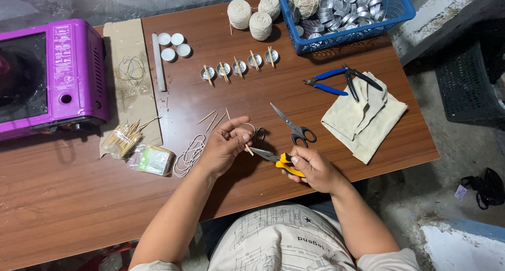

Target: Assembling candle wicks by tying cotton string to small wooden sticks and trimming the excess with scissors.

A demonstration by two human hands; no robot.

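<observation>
Gripping yellow-handled cutters (273,158), right hand (314,169) points them left toward left hand (225,146)

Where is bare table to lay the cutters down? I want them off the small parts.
Bare wood lies between the grey scissors and the cloth, and along the near-left table edge below the pink stove. It is crowded around the cup row and the blue basket.

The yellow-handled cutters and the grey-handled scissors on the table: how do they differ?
The yellow-handled cutters are held in the right hand, while the grey-handled scissors lie loose on the brown wooden table. The cutters show a short blade, the scissors long slim ones. Both point up and left.
</observation>
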